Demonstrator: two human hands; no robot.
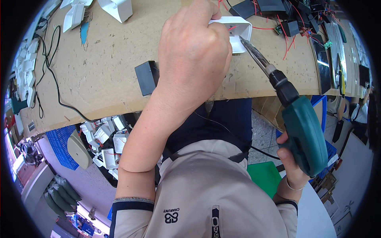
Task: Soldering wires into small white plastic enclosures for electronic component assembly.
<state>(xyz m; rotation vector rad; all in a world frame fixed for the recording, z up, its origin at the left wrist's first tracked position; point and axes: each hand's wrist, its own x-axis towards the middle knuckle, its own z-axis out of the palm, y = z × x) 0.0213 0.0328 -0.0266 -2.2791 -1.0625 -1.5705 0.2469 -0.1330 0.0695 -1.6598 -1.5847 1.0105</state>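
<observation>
My left hand [194,51] is closed at the left side of a white plastic housing [246,29], gripping it; most of the fingertips are hidden behind the hand. Red wire shows inside the housing and near the fingers. In my right hand [291,162] is a green pistol-shaped power screwdriver [305,135], its fingers wrapped round the handle. The tool's long metal bit slants up and left, and its tip lies over the housing's open inside. Whether the tip touches anything cannot be made out. Left of my wrist, a dark grey box [145,78] rests on the worktable.
Black boxes [274,6] and red wires crowd the table's far right. A dark flat panel [320,63] lies on the right. White housings [116,8] stand far left, near a black cable [58,79]. Below the table edge, a bin holds several white parts [109,154].
</observation>
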